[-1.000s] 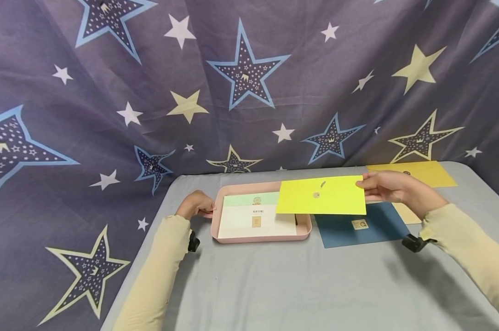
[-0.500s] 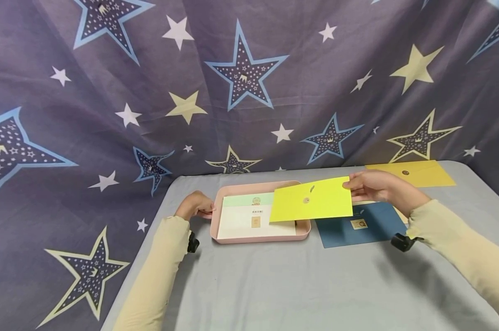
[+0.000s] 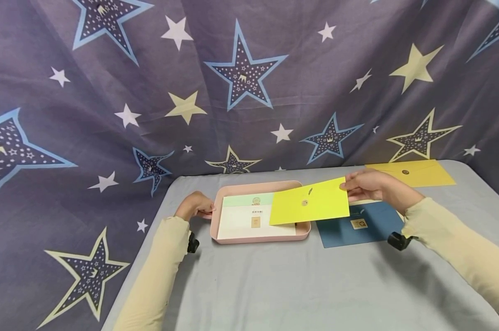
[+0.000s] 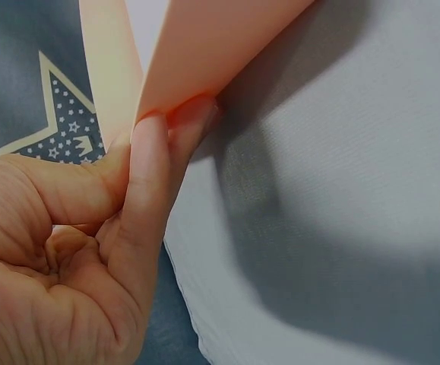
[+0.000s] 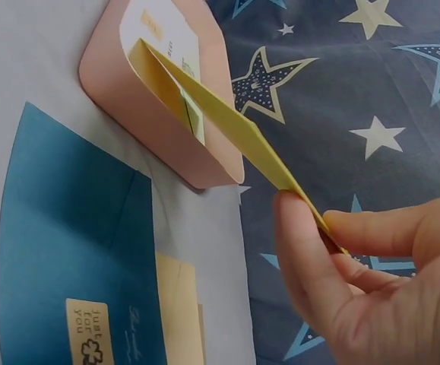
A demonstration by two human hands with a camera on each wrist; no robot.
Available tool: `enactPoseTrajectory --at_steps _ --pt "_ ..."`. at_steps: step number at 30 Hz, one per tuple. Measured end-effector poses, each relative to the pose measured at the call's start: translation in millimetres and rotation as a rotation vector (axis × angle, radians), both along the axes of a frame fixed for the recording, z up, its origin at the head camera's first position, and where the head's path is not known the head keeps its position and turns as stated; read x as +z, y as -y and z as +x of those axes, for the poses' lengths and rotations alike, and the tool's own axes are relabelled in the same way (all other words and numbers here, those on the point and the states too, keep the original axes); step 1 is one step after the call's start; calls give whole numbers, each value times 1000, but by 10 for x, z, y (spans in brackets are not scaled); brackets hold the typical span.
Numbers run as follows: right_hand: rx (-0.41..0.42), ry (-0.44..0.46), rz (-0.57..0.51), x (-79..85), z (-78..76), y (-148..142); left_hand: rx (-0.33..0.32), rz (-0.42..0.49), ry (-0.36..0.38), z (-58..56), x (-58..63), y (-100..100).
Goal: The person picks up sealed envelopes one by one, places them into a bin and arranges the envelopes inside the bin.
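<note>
My right hand (image 3: 367, 185) pinches the right edge of a bright yellow envelope (image 3: 307, 202), thumb on top and fingers beneath. The envelope slants down to the left, its far end over the right part of a pink tray (image 3: 257, 239). In the right wrist view, that low end of the yellow envelope (image 5: 235, 125) reaches inside the tray walls. A white and mint-green envelope (image 3: 238, 220) lies flat in the tray. At the tray's left end, my left hand (image 3: 197, 204) pinches the rim; the left wrist view shows thumb and fingers (image 4: 150, 160) on the pink wall (image 4: 204, 61).
Right of the tray lies a dark blue envelope (image 3: 344, 232) with a sticker, partly over a cream one (image 5: 178, 304). A golden-yellow envelope (image 3: 427, 174) is at the back right of the grey-covered table (image 3: 274, 285). A starry curtain (image 3: 266, 92) hangs behind.
My right hand has moved left with the yellow envelope, whose left end has tipped lower over the tray. The left hand stays on the tray rim.
</note>
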State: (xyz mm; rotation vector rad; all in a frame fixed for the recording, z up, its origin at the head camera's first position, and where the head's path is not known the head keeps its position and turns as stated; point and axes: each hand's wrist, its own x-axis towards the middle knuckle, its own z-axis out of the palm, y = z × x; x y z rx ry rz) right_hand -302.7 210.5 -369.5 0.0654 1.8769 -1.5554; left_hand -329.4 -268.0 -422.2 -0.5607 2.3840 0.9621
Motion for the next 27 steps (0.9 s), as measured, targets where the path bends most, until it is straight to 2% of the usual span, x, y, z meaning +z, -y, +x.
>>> enactPoseTrajectory --at_steps 7,21,27 --pt "58 -11 25 -8 -14 -8 7 11 -10 -23 -26 14" --pt "-6 -30 63 28 -23 166 -11 -9 9 -31 -11 15" --pt "-21 -66 69 8 -48 253 12 -18 -3 -14 3 -8"
